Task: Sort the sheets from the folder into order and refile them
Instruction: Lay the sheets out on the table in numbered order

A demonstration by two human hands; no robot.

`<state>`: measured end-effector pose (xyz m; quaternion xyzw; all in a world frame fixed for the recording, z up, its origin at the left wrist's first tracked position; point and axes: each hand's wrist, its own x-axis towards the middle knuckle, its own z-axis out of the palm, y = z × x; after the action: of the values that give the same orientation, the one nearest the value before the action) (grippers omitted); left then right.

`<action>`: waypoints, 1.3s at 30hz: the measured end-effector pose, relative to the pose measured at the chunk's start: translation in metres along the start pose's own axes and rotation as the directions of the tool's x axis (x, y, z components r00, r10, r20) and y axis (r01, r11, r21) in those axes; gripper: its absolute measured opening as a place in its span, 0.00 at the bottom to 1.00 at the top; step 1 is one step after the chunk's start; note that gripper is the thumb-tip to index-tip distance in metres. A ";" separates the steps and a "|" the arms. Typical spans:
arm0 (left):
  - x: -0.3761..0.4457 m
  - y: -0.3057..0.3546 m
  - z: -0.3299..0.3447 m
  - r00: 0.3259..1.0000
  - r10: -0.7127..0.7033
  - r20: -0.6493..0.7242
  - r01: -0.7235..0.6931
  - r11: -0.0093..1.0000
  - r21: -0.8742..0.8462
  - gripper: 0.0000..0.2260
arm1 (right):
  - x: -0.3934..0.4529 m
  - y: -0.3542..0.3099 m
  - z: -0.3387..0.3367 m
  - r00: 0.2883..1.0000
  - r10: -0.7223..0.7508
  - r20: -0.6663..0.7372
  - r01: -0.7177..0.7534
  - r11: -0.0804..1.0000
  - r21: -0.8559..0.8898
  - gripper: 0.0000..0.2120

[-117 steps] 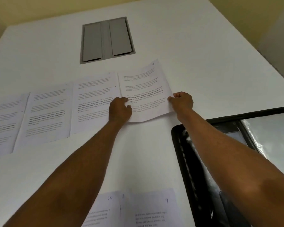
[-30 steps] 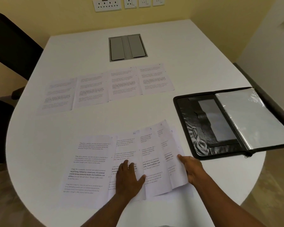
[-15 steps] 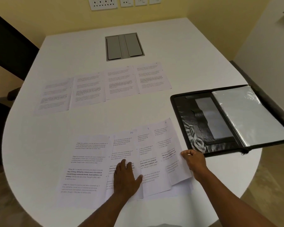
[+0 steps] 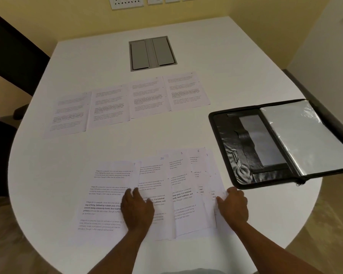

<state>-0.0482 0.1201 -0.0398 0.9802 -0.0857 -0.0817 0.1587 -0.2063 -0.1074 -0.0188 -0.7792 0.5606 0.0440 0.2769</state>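
Note:
Several printed sheets (image 4: pixel 181 210) lie fanned and overlapping near the table's front edge, with handwritten numbers such as 10, 5 and 6 at their top corners. My left hand (image 4: pixel 137 209) rests flat on the left-middle sheets. My right hand (image 4: pixel 234 205) grips the right edge of the rightmost sheet, fingers curled. A second row of sheets (image 4: pixel 147 95) lies side by side further back. The black folder (image 4: pixel 234 147) lies open on the right, its clear sleeves (image 4: pixel 305 135) on the right half.
The white round-ended table (image 4: pixel 166 133) has a grey cable hatch (image 4: pixel 152 53) at the back. A black chair (image 4: pixel 12 52) stands at the left, and wall sockets (image 4: pixel 127 1) are on the yellow wall. The folder overhangs the table's right edge.
I pulled back from the far row, where both hands held the rightmost sheet, to the near fan. The sheet lifted by my right hand half a second ago now lies flat; my left hand slid left.

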 end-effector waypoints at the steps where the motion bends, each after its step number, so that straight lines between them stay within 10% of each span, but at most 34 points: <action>1: 0.005 -0.005 -0.002 0.999 -0.051 0.002 0.051 0.999 0.013 0.28 | 0.001 0.002 0.001 1.000 0.018 0.004 -0.018 1.000 -0.016 0.23; 7: 0.016 -0.019 -0.008 0.984 -0.158 0.076 0.155 0.987 0.045 0.27 | 0.010 0.001 0.003 0.995 0.049 0.086 -0.062 0.986 0.156 0.11; 18: 0.017 -0.016 -0.003 0.992 -0.102 0.068 0.096 0.992 0.084 0.25 | 0.035 -0.001 -0.035 0.921 0.057 0.385 -0.275 0.794 0.542 0.25; 24: 0.017 -0.010 0.000 0.998 0.002 0.058 -0.007 0.997 0.081 0.25 | 0.048 -0.010 -0.079 0.997 -0.071 -0.017 0.073 0.972 0.223 0.19; 29: 0.012 -0.002 0.010 0.952 0.288 0.104 -0.294 0.955 0.044 0.30 | 0.046 -0.027 -0.112 0.867 -0.329 -0.375 0.286 0.944 -0.167 0.15; 34: 0.012 -0.002 0.031 0.885 0.409 0.222 -0.434 0.897 0.081 0.40 | 0.043 -0.045 -0.135 0.759 -0.343 -0.553 0.405 0.914 -0.011 0.12; 39: 0.010 -0.001 0.033 0.887 0.374 0.269 -0.423 0.893 0.152 0.38 | 0.048 -0.057 -0.147 0.865 -0.169 -0.473 0.390 0.820 0.420 0.09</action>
<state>-0.0446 0.1098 -0.0721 0.9359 -0.3122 -0.1523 0.0586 -0.1735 -0.2062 0.1086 -0.7462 0.4743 -0.3117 0.3478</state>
